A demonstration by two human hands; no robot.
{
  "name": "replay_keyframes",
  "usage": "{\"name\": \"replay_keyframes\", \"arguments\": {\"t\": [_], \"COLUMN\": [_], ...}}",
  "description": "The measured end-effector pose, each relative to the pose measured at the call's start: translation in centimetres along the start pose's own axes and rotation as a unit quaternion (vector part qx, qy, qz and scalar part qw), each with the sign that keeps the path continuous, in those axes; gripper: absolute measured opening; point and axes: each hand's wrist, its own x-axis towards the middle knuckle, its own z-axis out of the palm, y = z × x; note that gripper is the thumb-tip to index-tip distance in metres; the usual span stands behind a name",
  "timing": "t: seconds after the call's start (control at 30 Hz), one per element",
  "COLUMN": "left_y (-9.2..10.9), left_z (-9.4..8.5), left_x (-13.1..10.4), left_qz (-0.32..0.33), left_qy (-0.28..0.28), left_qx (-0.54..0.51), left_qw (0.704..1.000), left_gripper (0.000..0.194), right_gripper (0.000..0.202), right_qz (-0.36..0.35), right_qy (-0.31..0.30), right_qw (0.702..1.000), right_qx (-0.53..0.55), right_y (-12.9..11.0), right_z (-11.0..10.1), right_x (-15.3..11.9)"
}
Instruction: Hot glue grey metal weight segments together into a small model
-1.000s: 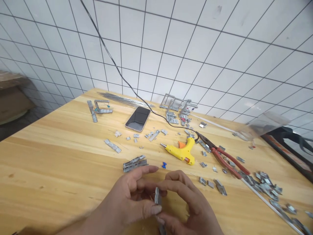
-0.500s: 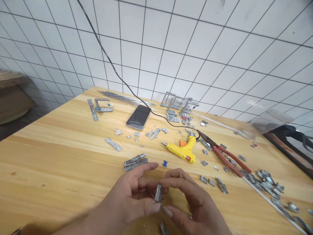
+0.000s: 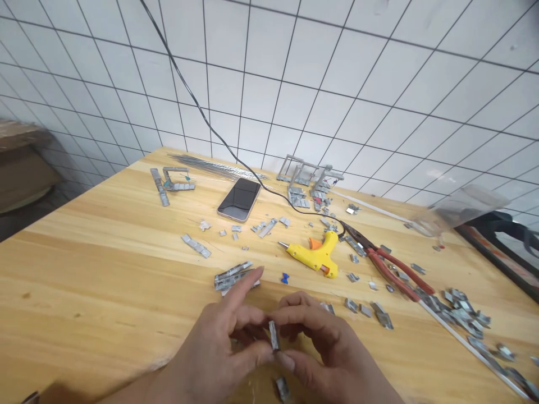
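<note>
A small grey metal strip piece stands roughly upright between my two hands, low in the middle of the view. My left hand pinches it from the left, thumb at its lower end, with the index finger raised and pointing away. From the other side my right hand presses thumb and fingertips against the same piece. Just below the hands lies another short grey metal piece. Beyond my left hand rests a stack of longer grey strips, and a small blue bow-shaped piece lies past the fingertips.
A yellow glue gun lies ahead, beside red-handled pliers. Farther back are a phone, thin metal rods and small metal frames. Scattered metal pieces cover the right side. A black cable crosses down to the glue gun.
The metal piece has turned slightly between my fingers, and my right fingers have closed in nearer to it. My left index finger has lifted a little. The view has shifted slightly.
</note>
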Motion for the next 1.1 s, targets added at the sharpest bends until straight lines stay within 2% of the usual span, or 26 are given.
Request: {"name": "replay_keyframes", "arguments": {"t": [0.07, 0.2, 0.27, 0.4, 0.53, 0.57, 0.63, 0.7, 0.73, 0.8, 0.87, 0.97, 1.1], "left_y": [-0.2, -0.1, 0.0, -0.5, -0.8, -0.6, 0.0, 0.7, 1.0, 1.3, 1.0, 0.2, -0.7], "left_z": [0.0, 0.2, 0.3, 0.2, 0.0, -0.2, -0.8, -1.6, -2.1, -3.0, -3.7, -4.0, -3.6], "left_x": [-0.2, -0.6, -0.8, -1.0, -0.8, -0.8, -0.8, -1.1, -1.3, -1.7, -2.1, -2.3, -2.1], "left_qz": [0.028, 0.05, 0.057, 0.065, 0.1, 0.117, 0.148, 0.192, 0.206, 0.217, 0.199, 0.153, 0.127], "left_qy": [0.007, 0.043, 0.049, 0.023, 0.006, 0.005, 0.018, 0.058, 0.078, 0.077, 0.051, 0.018, -0.01], "left_qx": [0.04, 0.074, 0.083, 0.083, 0.093, 0.102, 0.151, 0.23, 0.276, 0.351, 0.395, 0.423, 0.434], "left_qw": [0.999, 0.995, 0.994, 0.994, 0.991, 0.988, 0.977, 0.952, 0.936, 0.908, 0.895, 0.893, 0.892], "left_gripper": [0.08, 0.076, 0.076, 0.077, 0.078, 0.079, 0.08, 0.054, 0.04, 0.029, 0.022, 0.018, 0.018], "right_gripper": [0.02, 0.033, 0.033, 0.035, 0.034, 0.034, 0.029, 0.018, 0.016, 0.024, 0.027, 0.026, 0.028], "right_qz": [0.063, 0.191, 0.22, 0.241, 0.249, 0.24, 0.204, 0.133, 0.087, 0.009, -0.031, -0.048, -0.054], "right_qy": [-0.031, -0.116, -0.133, -0.158, -0.156, -0.143, -0.09, -0.027, -0.01, -0.025, -0.067, -0.096, -0.091], "right_qw": [0.992, 0.928, 0.907, 0.881, 0.882, 0.891, 0.933, 0.985, 0.996, 0.981, 0.951, 0.928, 0.928], "right_qx": [0.107, 0.3, 0.334, 0.375, 0.37, 0.357, 0.282, 0.105, -0.005, -0.192, -0.299, -0.356, -0.358], "right_y": [0.4, 0.6, 0.7, 1.3, 1.6, 1.5, 1.1, 0.7, 0.6, 0.5, 0.8, 1.3, 1.6], "right_z": [0.1, 0.1, 0.1, 0.2, 0.3, 0.2, 0.0, -0.3, -0.4, -0.4, -0.2, 0.1, 0.4], "right_x": [-0.1, -0.2, -0.2, -0.3, -0.5, -0.5, -0.5, -0.4, -0.3, 0.0, 0.2, 0.3, 0.4]}}
